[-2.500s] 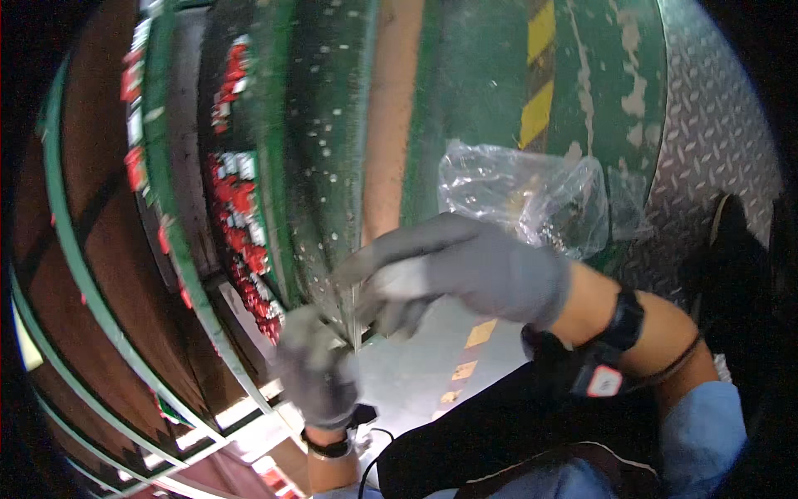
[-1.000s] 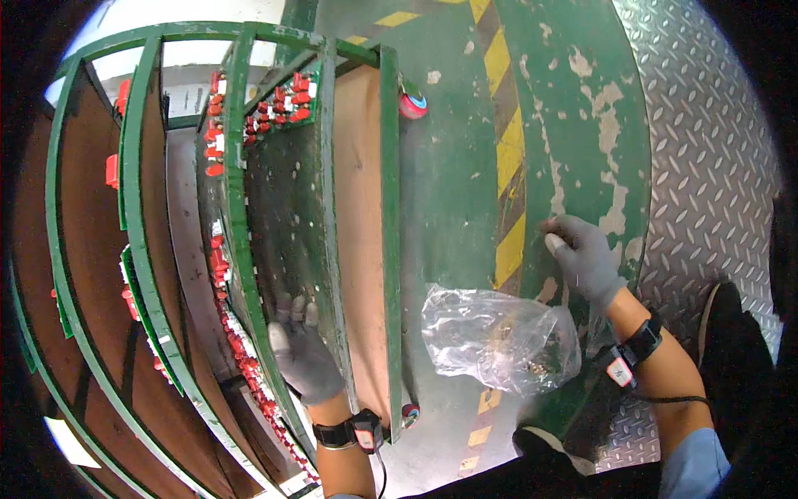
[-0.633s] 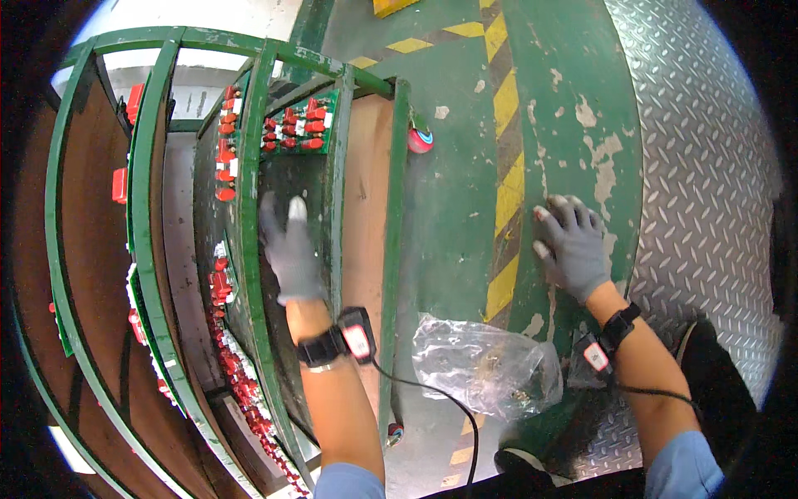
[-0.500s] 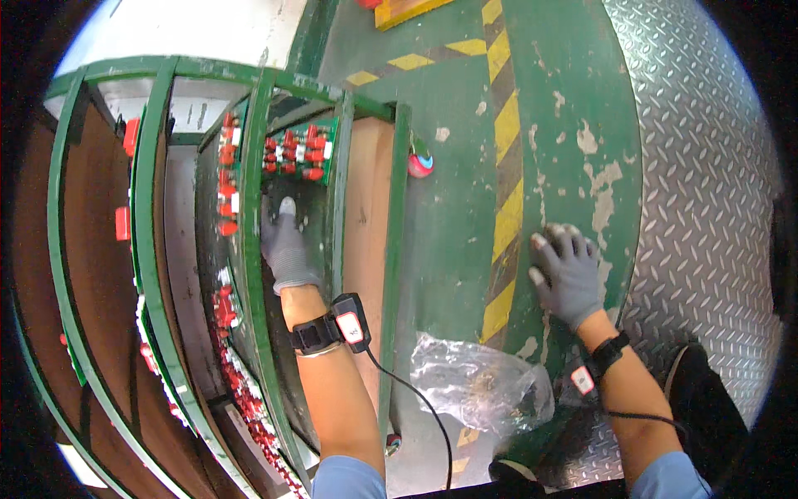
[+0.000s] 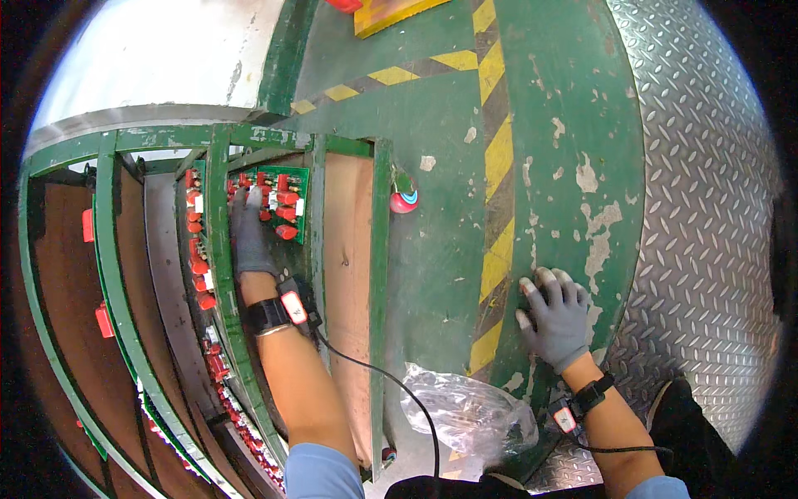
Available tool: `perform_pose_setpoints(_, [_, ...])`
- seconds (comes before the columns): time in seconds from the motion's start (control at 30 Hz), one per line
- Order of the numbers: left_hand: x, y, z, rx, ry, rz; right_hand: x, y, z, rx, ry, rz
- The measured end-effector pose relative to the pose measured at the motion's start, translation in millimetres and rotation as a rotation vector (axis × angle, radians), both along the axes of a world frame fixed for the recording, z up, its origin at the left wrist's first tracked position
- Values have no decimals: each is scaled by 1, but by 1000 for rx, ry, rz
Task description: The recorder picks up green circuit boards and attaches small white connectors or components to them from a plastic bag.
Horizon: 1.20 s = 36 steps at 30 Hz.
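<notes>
My left hand [image 5: 252,237], in a grey glove, reaches into the green metal rack [image 5: 218,249]. Its fingers stretch forward over the near left part of a green circuit board [image 5: 297,224] with rows of red parts and white pieces. The fingertips overlap the red parts; some fingers are hidden, and I cannot tell whether they press on the board. My right hand [image 5: 555,320], also grey-gloved, is open with fingers spread, holding nothing. It is over the green floor, beside the yellow-black stripe.
Several boards with red parts [image 5: 199,266] stand in the neighbouring slots on the left. Below my right hand's level, a clear plastic bag [image 5: 465,412] lies on the floor by the rack. A rack caster [image 5: 404,202] sticks out. Diamond-pattern metal plate [image 5: 698,249] covers the right side.
My left hand has moved farther into the rack, up to the board with red parts. The view has shifted, so the rack appears lower and more to the left. My right hand stays open.
</notes>
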State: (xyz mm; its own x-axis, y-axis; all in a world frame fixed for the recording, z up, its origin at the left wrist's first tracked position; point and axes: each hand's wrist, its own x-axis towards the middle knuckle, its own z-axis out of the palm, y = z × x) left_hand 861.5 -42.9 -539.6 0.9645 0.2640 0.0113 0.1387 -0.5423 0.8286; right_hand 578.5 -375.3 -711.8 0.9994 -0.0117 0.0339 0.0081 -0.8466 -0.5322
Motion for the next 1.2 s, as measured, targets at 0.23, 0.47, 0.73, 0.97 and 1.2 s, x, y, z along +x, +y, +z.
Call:
perform_pose_setpoints(0.23, [2,13,2,296,23,-134,1,-2,4,5,-1,-2])
perform_pose_setpoints(0.47, [-4,19,-2,298,48,-105,-1,-2,5,14,-29,-8])
perform_pose_setpoints(0.73, [-38,24,3,520,-14,-175,-4,-1,1,20,-62,-13])
perform_pose_setpoints(0.97, [-108,14,21,369,33,-12,-2,4,3,26,-75,-15])
perform_pose_setpoints(1.2, [-187,11,14,712,83,117,-8,7,5,27,-147,-37])
